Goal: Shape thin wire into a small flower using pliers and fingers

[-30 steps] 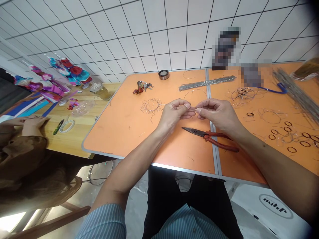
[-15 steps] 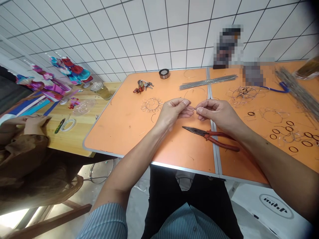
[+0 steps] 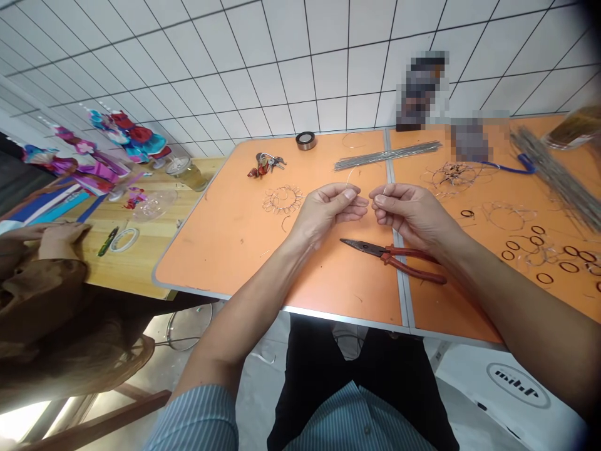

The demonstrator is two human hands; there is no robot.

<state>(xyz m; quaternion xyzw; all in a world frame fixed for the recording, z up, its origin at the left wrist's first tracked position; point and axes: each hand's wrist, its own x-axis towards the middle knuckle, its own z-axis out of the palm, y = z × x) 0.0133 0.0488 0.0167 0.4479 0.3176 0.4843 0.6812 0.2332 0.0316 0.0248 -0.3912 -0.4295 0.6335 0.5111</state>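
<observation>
Over the orange table, my left hand (image 3: pixel 328 207) pinches a thin wire (image 3: pixel 350 178) between thumb and fingers, and the wire curves up above the fingertips. A small gap to the right, my right hand (image 3: pixel 404 207) is closed in a pinch, with a short bit of thin wire showing above its fingers. Whether both hold the same wire I cannot tell. Just below the hands lie red-handled pliers (image 3: pixel 399 257), jaws pointing left. A flower-like ring of looped wire (image 3: pixel 282 199) rests left of my left hand.
Behind lie a bundle of straight wires (image 3: pixel 387 155), a tape roll (image 3: pixel 305 141) and keys (image 3: pixel 272 164). Several dark rings (image 3: pixel 544 278) and wire shapes spread at right. A person's hands (image 3: pixel 61 238) rest at the wooden table (image 3: pixel 136 275) on the left.
My hands have moved slightly apart; their fingertips were nearly meeting before. The wire loop that arched between them now shows less. The pliers still lie on the table.
</observation>
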